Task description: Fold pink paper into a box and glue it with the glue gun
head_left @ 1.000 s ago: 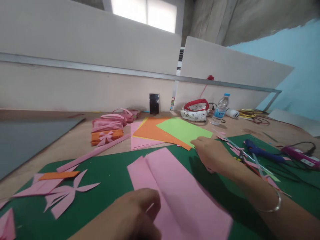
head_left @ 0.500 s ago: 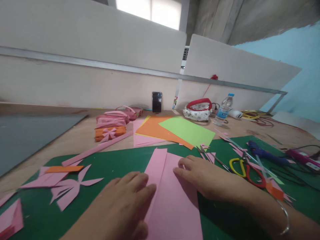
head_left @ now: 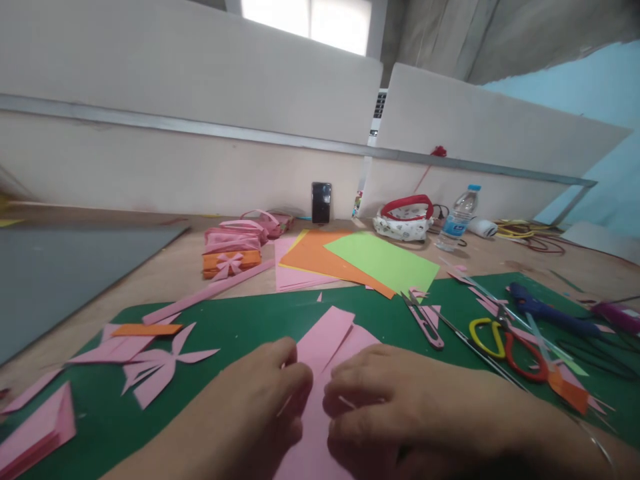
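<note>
A folded pink paper [head_left: 325, 337] lies slanted on the green cutting mat [head_left: 240, 320], with a raised flap along its upper left. My left hand [head_left: 270, 393] grips the left edge of the paper, fingers curled and thumb below. My right hand [head_left: 370, 393] bends over the right side, its fingers closed on the paper near the middle; a thin pale edge shows between them. Both hands hide much of the lower sheet. A pink paper bow shape [head_left: 160, 367] and an orange strip [head_left: 147, 330] lie left of my left hand.
Pink thread snips [head_left: 424, 323], yellow-and-red handled scissors [head_left: 523, 357] and a blue glue gun [head_left: 545, 310] lie right. Behind are orange paper [head_left: 320, 257], green paper [head_left: 385, 260], pink paper bags [head_left: 233, 240], a phone [head_left: 321, 202], a pouch [head_left: 405, 223] and a bottle [head_left: 456, 220].
My right hand has moved left and closer to my left hand, its fingers curling in. The pink paper has tilted, with its top flap now slanting right. The view has shifted slightly.
</note>
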### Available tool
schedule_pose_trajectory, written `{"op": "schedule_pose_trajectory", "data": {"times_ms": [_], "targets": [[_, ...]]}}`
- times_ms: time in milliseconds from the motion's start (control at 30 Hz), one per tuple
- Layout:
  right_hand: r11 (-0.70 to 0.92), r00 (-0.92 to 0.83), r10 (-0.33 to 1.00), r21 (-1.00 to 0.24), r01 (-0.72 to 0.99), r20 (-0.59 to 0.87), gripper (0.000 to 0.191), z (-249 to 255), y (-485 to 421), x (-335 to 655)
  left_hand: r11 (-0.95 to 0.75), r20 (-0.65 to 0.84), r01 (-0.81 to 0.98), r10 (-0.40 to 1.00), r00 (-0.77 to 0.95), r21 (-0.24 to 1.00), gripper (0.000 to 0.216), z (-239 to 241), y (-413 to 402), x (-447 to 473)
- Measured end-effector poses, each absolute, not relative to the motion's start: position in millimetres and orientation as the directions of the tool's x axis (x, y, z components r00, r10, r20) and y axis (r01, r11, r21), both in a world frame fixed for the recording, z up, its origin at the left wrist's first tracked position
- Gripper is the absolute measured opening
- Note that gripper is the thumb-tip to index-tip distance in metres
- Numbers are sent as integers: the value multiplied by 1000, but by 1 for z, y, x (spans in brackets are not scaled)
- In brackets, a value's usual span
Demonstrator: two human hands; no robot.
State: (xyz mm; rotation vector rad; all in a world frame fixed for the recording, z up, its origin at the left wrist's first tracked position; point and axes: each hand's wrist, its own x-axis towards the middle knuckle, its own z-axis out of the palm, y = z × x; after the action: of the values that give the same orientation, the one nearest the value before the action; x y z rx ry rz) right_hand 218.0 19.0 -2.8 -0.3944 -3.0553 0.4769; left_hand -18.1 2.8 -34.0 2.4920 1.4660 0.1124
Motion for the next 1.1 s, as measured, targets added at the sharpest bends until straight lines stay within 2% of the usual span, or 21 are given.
{"op": "schedule_pose_trajectory", "data": {"times_ms": [100,167,233,367,400,467,500,567,633,733,833,1000,1100], "targets": [[934,-955,292,-197,297,-55,13,-6,12,214,-533,-14,799,830,558,277,35,-46,5,-21],[942,-947,316,-100,321,-59,14,-9,8,210,-573,58,774,812,581,270,50,-52,9,-22],[945,-944,327,-20,328,-41,16,-13,7,207,-561,70,788,823,564,254,56,-51,13,-21],[911,-917,399,114,395,-12,11,-22,9,206,-535,-56,812,826,561,233,34,-41,6,-24],[900,-906,422,124,418,-12,10,-23,11,207,-545,-35,807,824,566,227,37,-41,3,-27],[891,-894,447,107,442,-25,11,-23,15,208,-592,40,777,800,598,215,64,-42,-4,-32],[892,-894,447,89,442,-34,14,-21,17,208,-613,65,765,787,614,198,71,-43,-5,-34],[895,-893,446,55,443,-61,19,-16,19,207,-636,11,759,768,641,139,64,-43,-5,-32],[888,-884,459,19,459,-89,19,-11,20,207,-591,-89,805,800,593,54,42,-38,-3,-24],[892,-889,448,-27,452,-93,18,-9,17,207,-590,-149,807,797,585,10,43,-25,0,-11],[904,-904,425,68,422,-40,12,-15,11,208,-565,-183,824,806,564,50,35,-12,-2,-4],[884,-925,379,289,368,18,19,-26,-3,205,-512,-247,854,819,517,89,60,0,-6,3],[861,-926,366,343,375,93,29,-31,-5,202,-519,-279,850,806,522,89,54,-3,-7,6]]}}
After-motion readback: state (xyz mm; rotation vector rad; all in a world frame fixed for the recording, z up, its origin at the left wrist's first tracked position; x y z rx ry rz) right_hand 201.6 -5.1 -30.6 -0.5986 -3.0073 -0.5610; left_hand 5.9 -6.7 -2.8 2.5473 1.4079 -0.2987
